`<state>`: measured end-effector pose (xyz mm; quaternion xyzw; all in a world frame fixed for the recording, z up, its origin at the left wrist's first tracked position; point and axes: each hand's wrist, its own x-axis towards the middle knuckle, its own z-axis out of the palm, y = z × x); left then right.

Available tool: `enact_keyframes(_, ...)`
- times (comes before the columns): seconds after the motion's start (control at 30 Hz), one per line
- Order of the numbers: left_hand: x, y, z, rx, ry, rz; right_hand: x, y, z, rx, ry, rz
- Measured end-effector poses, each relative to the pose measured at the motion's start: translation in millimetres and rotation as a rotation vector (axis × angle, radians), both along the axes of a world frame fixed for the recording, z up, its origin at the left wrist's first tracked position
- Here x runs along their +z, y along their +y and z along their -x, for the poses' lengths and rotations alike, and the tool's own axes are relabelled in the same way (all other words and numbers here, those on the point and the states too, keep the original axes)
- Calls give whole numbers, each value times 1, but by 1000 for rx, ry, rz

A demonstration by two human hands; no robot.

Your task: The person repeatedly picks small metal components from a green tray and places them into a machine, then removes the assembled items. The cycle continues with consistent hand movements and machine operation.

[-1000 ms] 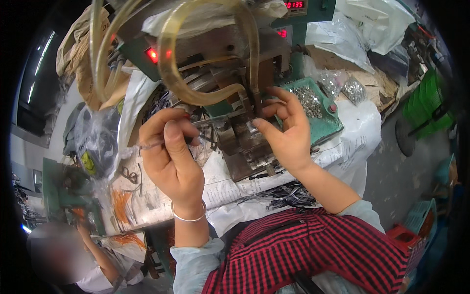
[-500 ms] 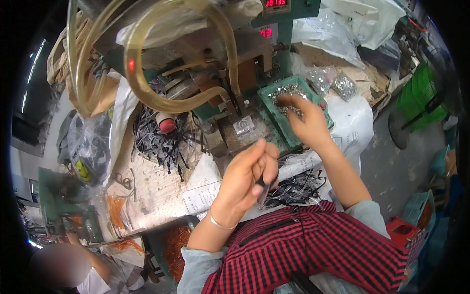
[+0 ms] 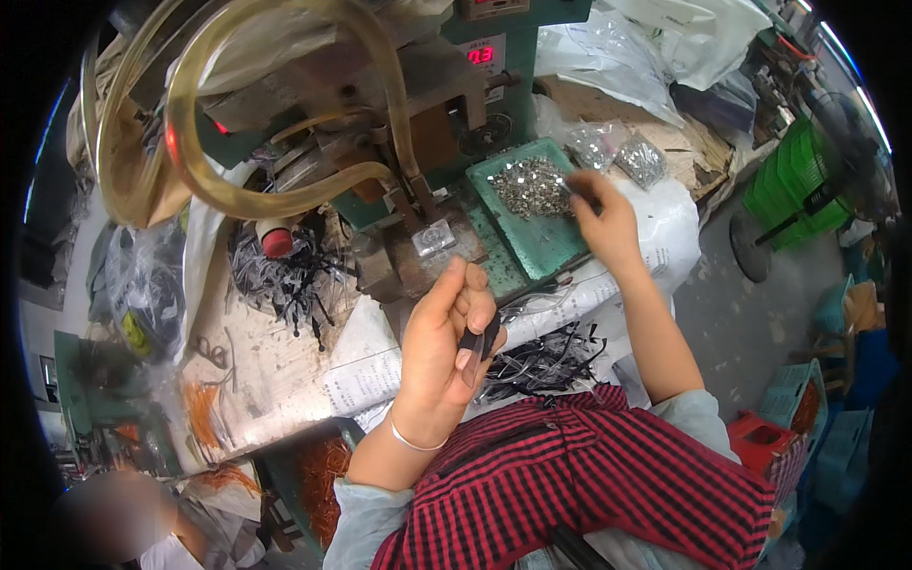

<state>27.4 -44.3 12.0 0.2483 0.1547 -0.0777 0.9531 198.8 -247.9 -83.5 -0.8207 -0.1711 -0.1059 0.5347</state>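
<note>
My left hand point(image 3: 445, 334) is closed around a dark, flat strap point(image 3: 482, 344), palm turned up, in front of the press point(image 3: 427, 142). Part of the strap is hidden by my fingers. At the right rim of a green tray point(image 3: 559, 249) is my right hand point(image 3: 608, 224), its fingers drawn together; whatever they pinch is too small to make out. Many small shiny metal pieces point(image 3: 528, 186) lie heaped in the tray. A small clear block point(image 3: 434, 238) sits on the press's work plate, just beyond my left hand.
Black straps point(image 3: 546, 363) lie on paper before me, with another pile point(image 3: 285, 271) left of the press. A red button point(image 3: 276, 243) stands beside that pile. Thick yellowish hoses point(image 3: 180, 142) loop overhead. Bags of metal pieces point(image 3: 639, 161) lie behind the tray. Another person point(image 3: 190, 532) sits lower left.
My right hand has moved from over the metal pieces to the tray's right rim, its fingers closing. My left hand still holds the strap. The whole view has shifted, so things appear farther left.
</note>
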Motion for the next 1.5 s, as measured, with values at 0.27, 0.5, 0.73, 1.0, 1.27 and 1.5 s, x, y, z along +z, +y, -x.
enact_keyframes(0.27,-21,16,4,-111,-66,-256,4,16,43,-18,-89,514)
enact_keyframes(0.5,-29,43,81,175,-172,-1363,-10,18,35,-138,138,279)
enact_keyframes(0.73,-32,155,30,566,-260,-2550,1,39,27,-6,55,-56)
enact_keyframes(1.0,-127,205,-24,87,261,-2737,-8,22,42,-81,80,89)
enact_keyframes(1.27,-82,244,43,234,264,-2056,-4,-47,70,-201,58,34)
enact_keyframes(1.5,-94,210,30,362,22,-1070,83,79,60,290,-234,-135)
